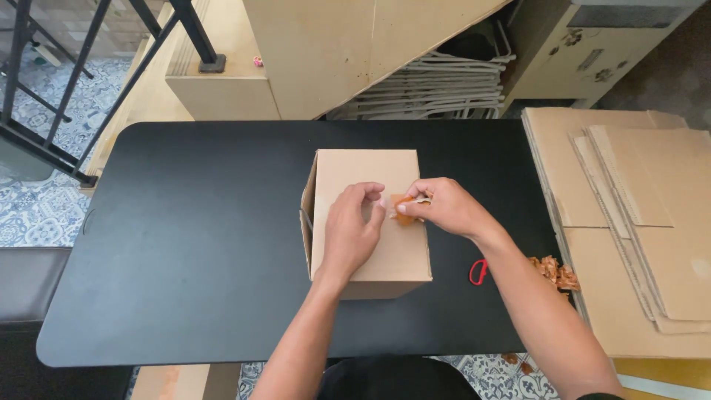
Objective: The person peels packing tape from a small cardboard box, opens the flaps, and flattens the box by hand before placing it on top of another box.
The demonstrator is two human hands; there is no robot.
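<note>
A brown cardboard box (355,174) stands in the middle of the black table (192,244), with a side flap ajar on its left. My left hand (352,233) rests on the box top, fingertips pinching at a strip of tape. My right hand (444,207) pinches a crumpled orange-brown piece of tape (404,211) on the box top, right beside my left fingertips.
A red-handled tool (478,272) lies partly under my right forearm. Crumpled brown tape scraps (557,272) sit near the table's right edge. Flattened cardboard sheets (637,215) are stacked to the right. A wooden staircase (326,52) and a black railing (67,89) stand behind the table.
</note>
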